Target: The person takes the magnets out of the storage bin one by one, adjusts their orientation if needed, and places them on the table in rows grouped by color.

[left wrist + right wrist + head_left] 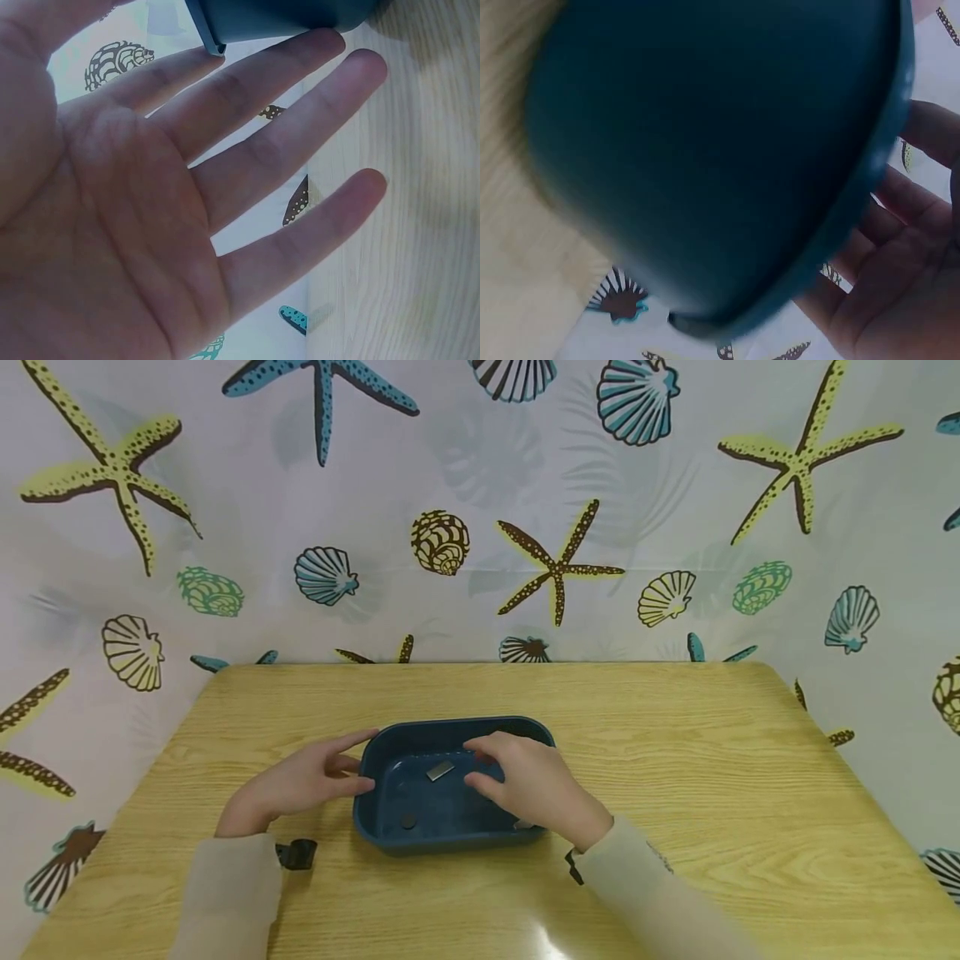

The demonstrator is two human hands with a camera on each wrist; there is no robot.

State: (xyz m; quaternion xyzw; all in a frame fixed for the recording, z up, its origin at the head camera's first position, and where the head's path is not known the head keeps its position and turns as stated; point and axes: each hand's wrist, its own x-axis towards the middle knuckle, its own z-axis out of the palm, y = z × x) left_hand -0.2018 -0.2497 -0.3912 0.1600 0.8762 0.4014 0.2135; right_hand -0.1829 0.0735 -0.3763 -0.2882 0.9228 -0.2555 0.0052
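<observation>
A dark blue rectangular tray (457, 724) sits in the middle of a wooden table (675, 760). Inside it lie a small grey rectangular piece (440, 770) and a small dark round piece (408, 820). My left hand (366, 762) rests with straight fingers against the tray's left end; in the left wrist view the left hand (285, 142) has its palm flat and its fingertips touch the tray (277, 16). My right hand (480, 766) reaches over the tray's right side, its relaxed fingers just right of the grey piece and holding nothing I can see. The right wrist view is filled by the blurred tray wall (705, 150), with the palm of the right hand (900, 285) beyond its rim.
A curtain printed with shells and starfish (555, 564) hangs behind and beside the table. Black straps (296, 853) sit at both wrists. Bare wood surrounds the tray on every side.
</observation>
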